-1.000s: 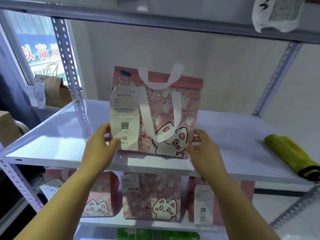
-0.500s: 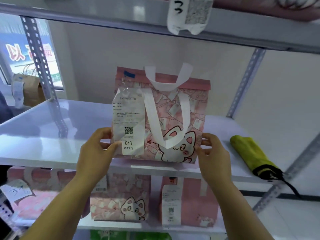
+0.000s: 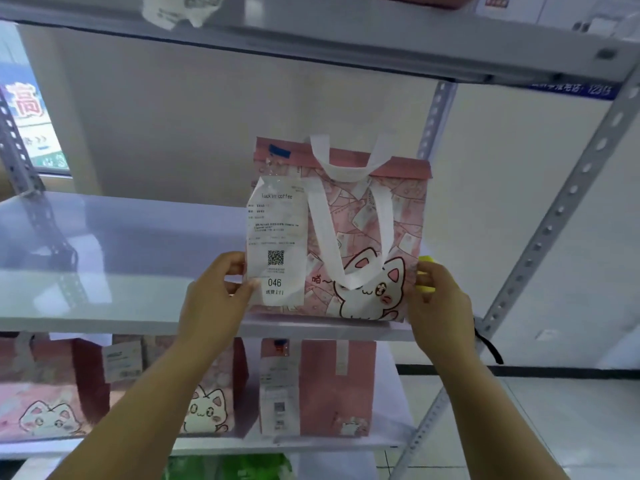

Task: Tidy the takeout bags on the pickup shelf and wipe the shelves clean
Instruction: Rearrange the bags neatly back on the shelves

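A pink cat-print takeout bag [image 3: 363,237] with white handles and a white receipt numbered 046 stands upright on the middle shelf [image 3: 104,271], near its right end. My left hand [image 3: 214,299] grips the bag's lower left edge beside the receipt. My right hand [image 3: 440,299] grips the lower right edge. A yellow-green cloth [image 3: 426,274] shows only as a sliver behind my right hand.
Several more pink bags [image 3: 332,386] stand on the shelf below. The top shelf [image 3: 311,36] carries a paper slip hanging over its edge. Grey perforated uprights [image 3: 554,216] frame the right side; a window is at far left.
The bag has slid to the right along the middle shelf with both hands on it, and it now hides most of the yellow-green cloth.
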{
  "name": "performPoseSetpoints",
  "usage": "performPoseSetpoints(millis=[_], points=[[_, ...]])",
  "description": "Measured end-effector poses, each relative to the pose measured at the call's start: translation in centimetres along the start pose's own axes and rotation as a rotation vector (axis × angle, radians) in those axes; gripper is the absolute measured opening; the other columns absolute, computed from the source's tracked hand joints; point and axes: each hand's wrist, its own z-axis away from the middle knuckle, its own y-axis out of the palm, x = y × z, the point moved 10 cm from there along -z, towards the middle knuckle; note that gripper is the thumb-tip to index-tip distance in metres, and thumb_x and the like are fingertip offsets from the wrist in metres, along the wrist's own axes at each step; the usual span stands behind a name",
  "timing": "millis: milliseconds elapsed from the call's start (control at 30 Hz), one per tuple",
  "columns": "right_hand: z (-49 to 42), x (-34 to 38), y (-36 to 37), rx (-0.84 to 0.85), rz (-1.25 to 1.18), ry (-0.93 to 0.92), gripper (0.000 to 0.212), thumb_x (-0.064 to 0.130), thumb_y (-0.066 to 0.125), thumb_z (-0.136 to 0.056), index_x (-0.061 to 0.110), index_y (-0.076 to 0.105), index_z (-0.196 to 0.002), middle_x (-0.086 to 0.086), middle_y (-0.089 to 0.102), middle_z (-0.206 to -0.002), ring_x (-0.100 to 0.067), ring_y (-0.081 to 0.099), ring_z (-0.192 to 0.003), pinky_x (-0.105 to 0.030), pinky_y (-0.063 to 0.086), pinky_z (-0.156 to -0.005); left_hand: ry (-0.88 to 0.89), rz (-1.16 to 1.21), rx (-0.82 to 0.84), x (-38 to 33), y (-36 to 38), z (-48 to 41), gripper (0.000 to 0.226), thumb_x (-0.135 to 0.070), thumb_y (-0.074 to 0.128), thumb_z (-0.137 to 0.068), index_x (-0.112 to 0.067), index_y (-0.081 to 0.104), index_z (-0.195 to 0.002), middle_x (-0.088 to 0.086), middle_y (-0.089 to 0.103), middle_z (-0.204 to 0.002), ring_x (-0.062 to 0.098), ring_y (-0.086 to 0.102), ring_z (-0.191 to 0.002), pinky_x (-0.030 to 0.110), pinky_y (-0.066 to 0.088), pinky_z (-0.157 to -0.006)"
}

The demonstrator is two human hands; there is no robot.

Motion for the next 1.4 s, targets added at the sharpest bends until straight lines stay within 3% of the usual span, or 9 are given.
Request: performPoseSetpoints(millis=[233,400,500,667,800,967,1100,1267,1400], points=[[-0.5,-2.2,-0.2,0.047,0.013,0.083,0.034,0.005,0.048,-0.086,0.038,0.047,-0.095,0.022,0.059,-0.087,0.000,0.059,-0.076,-0.027,0.052,-0.062,-0.014,-0.015,0.029,-0.5,2.0,-0.1,0.024,-0.019,0.063,-0.086,-0.034,0.055,-0.103,-0.025,0.062,-0.097,0.003,0.064,-0.077,0.023,0.046,-0.063],[-0.5,-2.1,-0.5,0.056,-0.006,0.107,0.023,0.020,0.057,-0.086,0.033,0.053,-0.105,0.016,0.061,-0.093,-0.011,0.061,-0.084,-0.042,0.055,-0.075,-0.013,-0.030,0.013,-0.4,1.6,0.2,0.027,-0.021,0.067,-0.083,-0.034,0.054,-0.103,-0.026,0.060,-0.094,-0.003,0.060,-0.087,0.018,0.043,-0.068],[-0.1,-1.2,-2.2,-0.065,-0.008,0.034,0.029,0.030,0.060,-0.086,0.026,0.054,-0.114,0.008,0.059,-0.110,-0.001,0.055,-0.084,-0.031,0.050,-0.072,-0.020,0.004,-0.016,-0.6,0.6,0.7,0.030,-0.023,0.069,-0.081,-0.035,0.055,-0.104,-0.025,0.061,-0.097,-0.008,0.058,-0.088,0.015,0.041,-0.066],[1.7,2.7,-2.4,-0.103,-0.124,-0.135,0.019,0.024,0.063,-0.086,0.032,0.051,-0.098,0.007,0.060,-0.099,-0.002,0.059,-0.085,-0.023,0.052,-0.070,-0.038,0.016,-0.095,-0.7,-2.4,2.8,0.023,-0.032,0.069,-0.081,-0.040,0.056,-0.099,-0.027,0.061,-0.094,-0.011,0.057,-0.081,0.014,0.040,-0.062],[3.9,5.9,0.6,0.052,-0.243,-0.250,0.013,0.021,0.064,-0.086,0.030,0.058,-0.093,0.018,0.061,-0.088,0.001,0.059,-0.083,-0.006,0.045,-0.066,-0.098,0.018,-0.159,1.2,-5.2,5.5,0.014,-0.032,0.069,-0.081,-0.041,0.060,-0.088,-0.025,0.064,-0.088,-0.012,0.061,-0.075,0.016,0.041,-0.058],[7.5,6.7,7.5,0.381,-0.251,-0.236,0.011,0.030,0.063,-0.085,0.038,0.058,-0.090,0.021,0.063,-0.085,0.007,0.058,-0.083,-0.007,0.046,-0.066,-0.212,-0.016,-0.221,5.5,-9.0,9.2,0.012,-0.027,0.069,-0.081,-0.034,0.063,-0.088,-0.015,0.068,-0.079,0.002,0.062,-0.062,0.022,0.044,-0.057],[10.9,6.0,13.3,0.630,-0.160,-0.177,0.009,0.039,0.061,-0.085,0.043,0.053,-0.088,0.020,0.060,-0.089,0.007,0.056,-0.082,-0.014,0.045,-0.068,-0.303,-0.056,-0.293,8.8,-12.0,12.2,0.015,-0.023,0.070,-0.081,-0.035,0.062,-0.084,-0.016,0.067,-0.077,-0.004,0.063,-0.071,0.009,0.039,-0.056],[14.4,6.6,18.0,0.797,-0.109,-0.212,0.010,0.037,0.060,-0.086,0.042,0.053,-0.080,0.019,0.060,-0.083,0.005,0.056,-0.078,-0.016,0.045,-0.066,-0.407,-0.040,-0.360,13.0,-15.0,15.6,0.016,-0.022,0.072,-0.080,-0.036,0.064,-0.081,-0.029,0.067,-0.077,-0.009,0.062,-0.069,0.018,0.042,-0.061],[16.4,7.0,21.1,0.897,-0.074,-0.214,0.013,0.039,0.059,-0.087,0.045,0.049,-0.081,0.019,0.059,-0.086,0.003,0.055,-0.081,-0.018,0.048,-0.071,-0.472,-0.056,-0.387,16.2,-17.3,17.1,0.016,-0.024,0.074,-0.078,-0.038,0.066,-0.078,-0.023,0.068,-0.078,-0.003,0.063,-0.071,0.024,0.047,-0.064]])
